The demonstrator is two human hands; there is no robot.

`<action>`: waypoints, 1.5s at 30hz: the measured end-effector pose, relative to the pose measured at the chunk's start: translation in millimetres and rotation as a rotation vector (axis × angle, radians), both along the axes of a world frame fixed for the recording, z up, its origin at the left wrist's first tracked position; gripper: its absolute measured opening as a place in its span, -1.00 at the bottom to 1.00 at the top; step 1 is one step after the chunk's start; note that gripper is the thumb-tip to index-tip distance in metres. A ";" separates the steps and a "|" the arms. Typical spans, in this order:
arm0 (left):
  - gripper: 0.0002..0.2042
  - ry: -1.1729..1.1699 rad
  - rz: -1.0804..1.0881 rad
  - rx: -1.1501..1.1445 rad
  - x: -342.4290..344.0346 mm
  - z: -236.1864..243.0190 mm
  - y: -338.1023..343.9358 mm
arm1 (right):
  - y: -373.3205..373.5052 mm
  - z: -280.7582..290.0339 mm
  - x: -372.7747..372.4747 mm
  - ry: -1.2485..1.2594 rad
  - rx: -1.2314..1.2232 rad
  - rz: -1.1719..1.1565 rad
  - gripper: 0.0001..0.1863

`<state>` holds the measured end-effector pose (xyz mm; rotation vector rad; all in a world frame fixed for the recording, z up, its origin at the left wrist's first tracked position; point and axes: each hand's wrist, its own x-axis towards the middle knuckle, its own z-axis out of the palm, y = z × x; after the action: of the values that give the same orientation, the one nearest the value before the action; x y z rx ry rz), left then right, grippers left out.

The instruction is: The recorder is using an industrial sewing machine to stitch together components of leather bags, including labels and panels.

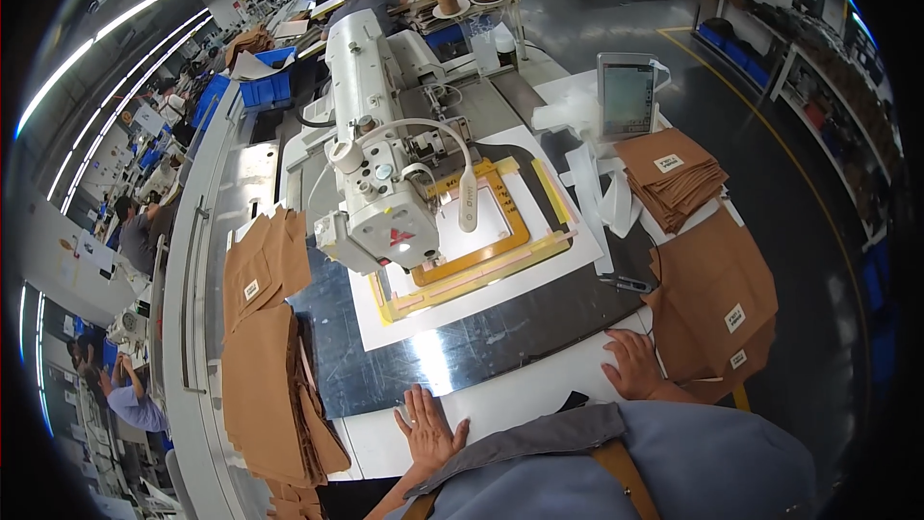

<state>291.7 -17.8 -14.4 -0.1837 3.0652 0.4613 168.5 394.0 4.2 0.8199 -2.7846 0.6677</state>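
My left hand (pixel 430 431) rests on the white front edge of the table, its fingers spread toward a dark shiny plate (pixel 481 351). On the same edge farther right lies my right hand (pixel 633 366), fingers apart and holding nothing, beside a stack of brown fabric pieces (pixel 712 289) with pale labels. Beyond the hands stands a large white sewing machine (pixel 371 173). Under its head sits a yellow frame (pixel 462 270) on a white sheet (pixel 390 329). A small pair of thread snips (pixel 628 284) lies on the plate's right side, nearest my right hand.
More brown fabric pieces (pixel 258 385) are piled at the left. Another brown stack (pixel 669 173) is below a control screen (pixel 628 101). White strips (pixel 599 188) lie nearby. Blue bins (pixel 268 87) and thread cones (pixel 446 0) stand behind. Other people work at the far left.
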 end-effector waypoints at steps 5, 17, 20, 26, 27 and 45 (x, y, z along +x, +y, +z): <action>0.02 -0.009 -0.008 0.015 -4.2 6.5 4.0 | -0.2 0.8 1.0 0.007 0.011 -0.019 -0.63; -0.06 0.094 0.042 -0.050 -3.0 5.6 7.7 | 1.0 0.9 -0.8 0.102 -0.042 0.010 -0.65; -0.07 0.068 0.045 -0.050 -5.1 9.4 13.3 | 4.2 1.7 -1.5 0.101 -0.094 0.006 -0.66; -0.08 0.086 0.042 -0.084 -2.8 3.4 10.5 | 4.7 8.3 -48.3 0.145 -0.268 -0.034 -0.74; -0.08 0.076 0.055 -0.091 -1.8 1.7 8.6 | 7.8 6.2 -68.9 0.155 -0.372 -0.047 -0.73; -0.36 0.072 0.279 -0.160 -18.2 29.8 62.0 | 31.7 36.9 -181.6 -0.343 -0.440 -0.237 -0.87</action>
<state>273.5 44.2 15.4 -0.6183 3.1589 0.2345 -13.1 425.7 41.2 0.3065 -2.7753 1.4152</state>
